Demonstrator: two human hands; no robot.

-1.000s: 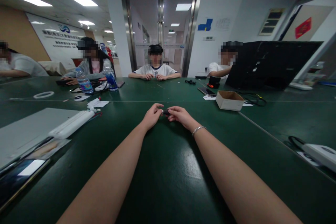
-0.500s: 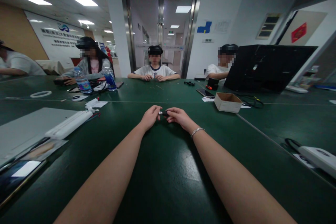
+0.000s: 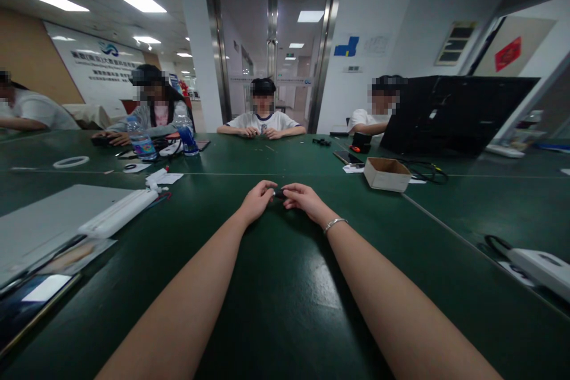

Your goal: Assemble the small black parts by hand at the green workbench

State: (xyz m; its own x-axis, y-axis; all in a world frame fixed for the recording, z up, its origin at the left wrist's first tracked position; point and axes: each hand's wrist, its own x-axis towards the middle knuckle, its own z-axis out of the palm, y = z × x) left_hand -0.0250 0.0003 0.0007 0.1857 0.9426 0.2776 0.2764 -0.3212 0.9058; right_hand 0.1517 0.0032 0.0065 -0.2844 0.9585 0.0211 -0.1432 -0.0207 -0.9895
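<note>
Handling apparently under way: small dark piece [image 3: 279, 194] between both hands over the surface [image 3: 276, 285], not set down.
The phone [image 3: 27, 317] and grey panel [image 3: 57, 214] lie near left, the white device [image 3: 543, 270] near right. The right hand [image 3: 305, 197] has its grip clamped on the piece's dark end; the left hand [image 3: 257, 200] meets the pale end, but whether its grip is clamped cannot be told. No finished step is evident; what is left cannot be read. Beyond, right, stand the open box [image 3: 386, 180] and, farther, the monitor [image 3: 458, 113]; left, two bottles [image 3: 141, 143]. Seated co-workers [image 3: 262, 122] line the far edge; behind them is the double door [image 3: 249, 29].
</note>
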